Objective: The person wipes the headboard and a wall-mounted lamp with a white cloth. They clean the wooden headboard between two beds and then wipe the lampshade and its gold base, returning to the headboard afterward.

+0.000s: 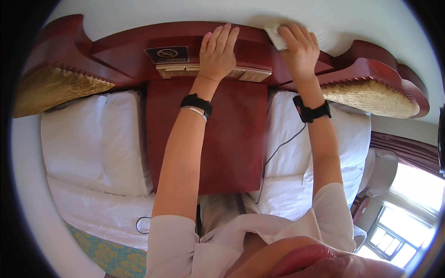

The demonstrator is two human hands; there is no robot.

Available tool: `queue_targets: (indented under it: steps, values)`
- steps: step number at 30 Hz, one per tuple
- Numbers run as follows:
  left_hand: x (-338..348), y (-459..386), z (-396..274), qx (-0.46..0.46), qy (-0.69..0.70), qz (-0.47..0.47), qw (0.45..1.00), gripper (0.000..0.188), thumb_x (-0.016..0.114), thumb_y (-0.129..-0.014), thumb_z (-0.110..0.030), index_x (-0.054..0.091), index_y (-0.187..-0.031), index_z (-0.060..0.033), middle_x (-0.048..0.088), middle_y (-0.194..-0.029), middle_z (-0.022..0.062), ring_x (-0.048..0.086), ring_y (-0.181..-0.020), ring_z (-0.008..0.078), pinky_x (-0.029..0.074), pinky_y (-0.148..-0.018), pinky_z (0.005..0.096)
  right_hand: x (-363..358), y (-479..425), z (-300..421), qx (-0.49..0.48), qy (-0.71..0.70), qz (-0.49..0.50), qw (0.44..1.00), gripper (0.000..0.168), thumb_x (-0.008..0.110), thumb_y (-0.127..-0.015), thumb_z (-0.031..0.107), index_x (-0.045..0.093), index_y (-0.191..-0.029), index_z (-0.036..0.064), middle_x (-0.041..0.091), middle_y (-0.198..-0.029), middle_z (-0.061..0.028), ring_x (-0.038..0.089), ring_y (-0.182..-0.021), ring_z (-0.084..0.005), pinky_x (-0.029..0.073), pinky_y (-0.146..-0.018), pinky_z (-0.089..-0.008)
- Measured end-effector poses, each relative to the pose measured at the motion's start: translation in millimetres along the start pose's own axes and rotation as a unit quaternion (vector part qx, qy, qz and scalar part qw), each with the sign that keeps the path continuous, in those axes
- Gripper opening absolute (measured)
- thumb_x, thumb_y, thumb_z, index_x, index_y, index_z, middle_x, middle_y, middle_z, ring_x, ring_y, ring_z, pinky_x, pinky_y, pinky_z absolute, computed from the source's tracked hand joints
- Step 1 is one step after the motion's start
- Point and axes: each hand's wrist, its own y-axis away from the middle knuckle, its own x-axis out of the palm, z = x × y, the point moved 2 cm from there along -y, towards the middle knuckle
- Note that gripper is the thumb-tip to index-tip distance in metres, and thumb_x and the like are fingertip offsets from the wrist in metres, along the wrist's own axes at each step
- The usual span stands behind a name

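Note:
My right hand (301,47) grips a folded white cloth (277,36) at the top edge of the dark red wooden headboard panel (255,34), close to the white wall. Part of the cloth is hidden under the fingers. Flat against the same panel lies my left hand (219,50), fingers stretched out and nothing in it. Below that hand runs a row of metallic switch plates (174,71), which my left wrist partly covers. A dark no-smoking sign (167,54) is fixed to the panel on the left.
Between two beds stands a red wooden nightstand (229,139), under my forearms. White pillows (90,142) and bedding lie on both sides. Gold padded headboards (372,97) flank the panel. A thin black cable (266,163) hangs from my right wristband. Windows (393,232) are at the lower right.

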Motion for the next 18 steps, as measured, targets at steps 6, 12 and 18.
queue_targets:
  steps: [6,12,18]
  values:
    - [7,2,5,0.005,-0.027,-0.044,0.999,0.055,0.050,-0.065,-0.002,0.055,-0.119,-0.0150,0.052,-0.121,0.0002,0.045,-0.113,0.0177,0.022,-0.105,0.0354,1,0,-4,0.032,0.020,0.026,0.999,0.023,0.063,-0.059,0.002,0.058,-0.078,0.014,0.057,-0.085,0.0017,0.052,-0.074,-0.0226,0.040,-0.064,-0.0347]
    - [12,3,4,0.015,-0.024,-0.056,0.998,0.052,0.046,-0.068,-0.006,0.057,-0.118,-0.0169,0.053,-0.120,-0.0007,0.046,-0.112,0.0158,0.021,-0.106,0.0352,-8,11,-20,0.046,0.072,0.028,0.996,0.021,0.062,-0.058,0.003,0.058,-0.074,0.016,0.057,-0.083,0.0030,0.049,-0.072,-0.0223,0.039,-0.065,-0.0353]
    - [9,0,-1,-0.014,-0.035,-0.045,0.998,0.037,0.047,-0.081,-0.010,0.060,-0.113,-0.0205,0.055,-0.117,-0.0054,0.048,-0.113,0.0111,0.025,-0.107,0.0316,-5,-6,0,0.068,0.061,0.013,0.996,0.019,0.067,-0.062,0.006,0.060,-0.077,0.015,0.056,-0.082,0.0001,0.049,-0.073,-0.0249,0.039,-0.066,-0.0366]
